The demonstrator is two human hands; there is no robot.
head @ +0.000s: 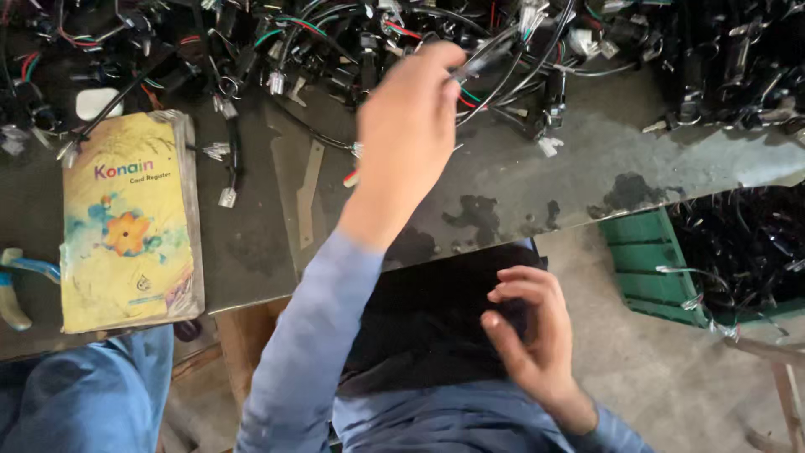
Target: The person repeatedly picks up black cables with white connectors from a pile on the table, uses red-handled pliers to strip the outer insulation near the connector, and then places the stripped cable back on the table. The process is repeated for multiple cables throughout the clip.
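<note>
- A black cable piece (490,57) with a dark plug-like end sits pinched in the fingertips of the left hand (408,126), lifted just above the far part of the workbench (587,168) and close over the heap of wiring parts (352,42).
- The right hand (528,335) hangs low near the lap, over a black cloth (428,319); its fingers curl loosely with thumb and forefinger nearly meeting, and I cannot tell whether anything small lies between them.
- Judging by how things lie, one piece is picked out of the heap and is in hand, while the great bulk of the heap remains unsorted on the bench.
- A green crate (646,268) beside the bench already holds a mass of black cable parts.
- A yellow register book (126,226) lies flat at the left of the bench, with blue-handled pliers (17,285) just beside it.
</note>
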